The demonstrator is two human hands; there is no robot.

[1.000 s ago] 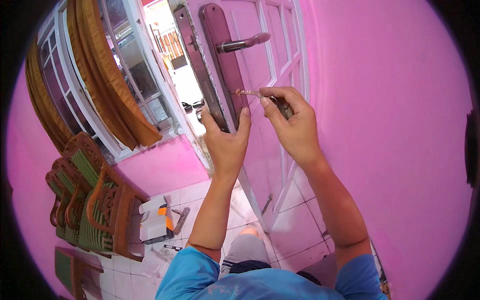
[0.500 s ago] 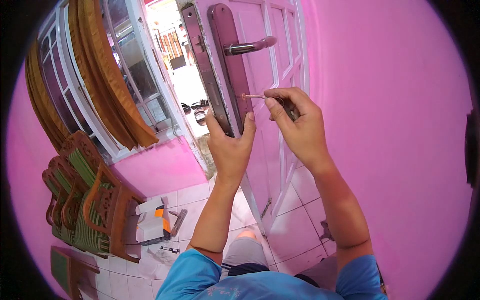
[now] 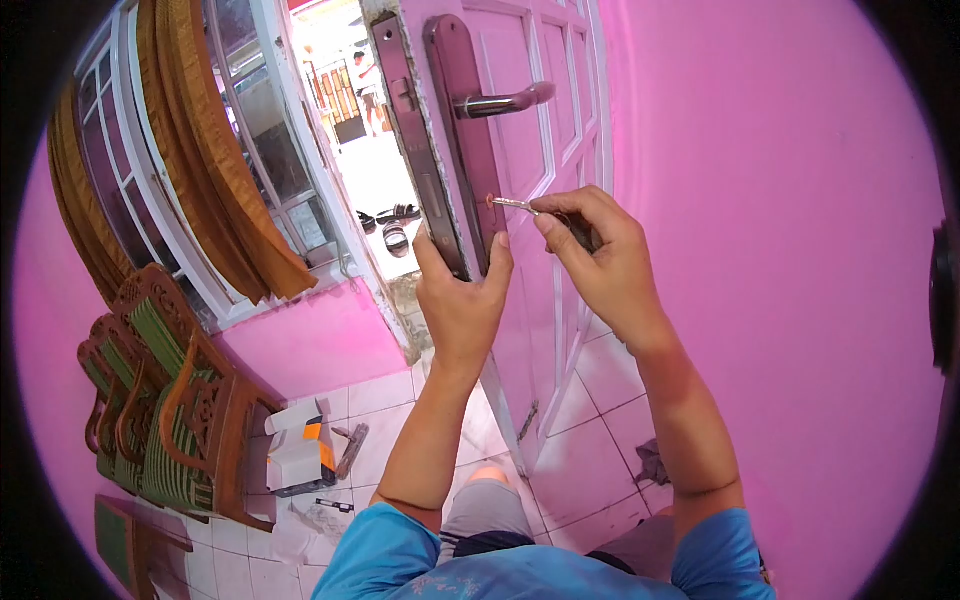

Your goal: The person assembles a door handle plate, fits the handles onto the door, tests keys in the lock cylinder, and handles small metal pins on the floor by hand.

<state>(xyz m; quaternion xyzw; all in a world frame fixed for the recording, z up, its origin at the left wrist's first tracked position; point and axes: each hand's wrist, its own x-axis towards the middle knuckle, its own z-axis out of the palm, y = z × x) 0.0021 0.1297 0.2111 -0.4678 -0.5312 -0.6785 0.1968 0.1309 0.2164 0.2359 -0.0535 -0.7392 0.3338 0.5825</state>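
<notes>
My left hand (image 3: 462,315) grips the lower end of the lock on the door edge, thumb on the handle plate (image 3: 460,130) and fingers at the metal edge strip (image 3: 410,130). A silver key (image 3: 515,205) is pinched between thumb and fingers of my right hand (image 3: 598,255). Its tip meets the keyhole low on the plate; I cannot tell how far in it sits. The lever handle (image 3: 508,101) sticks out to the right above the key. The white panelled door (image 3: 535,330) stands open.
Carved wooden chairs (image 3: 185,430) with striped green cushions stand at left below a curtained window (image 3: 270,130). An open box (image 3: 300,460) and a lock part (image 3: 351,452) lie on the tiled floor. Sandals (image 3: 397,240) lie outside the doorway, where a person (image 3: 364,85) stands.
My right hand has shifted slightly down, and the key has turned so that its bright, flat side shows. My left hand keeps its grip. The view has moved slightly.
</notes>
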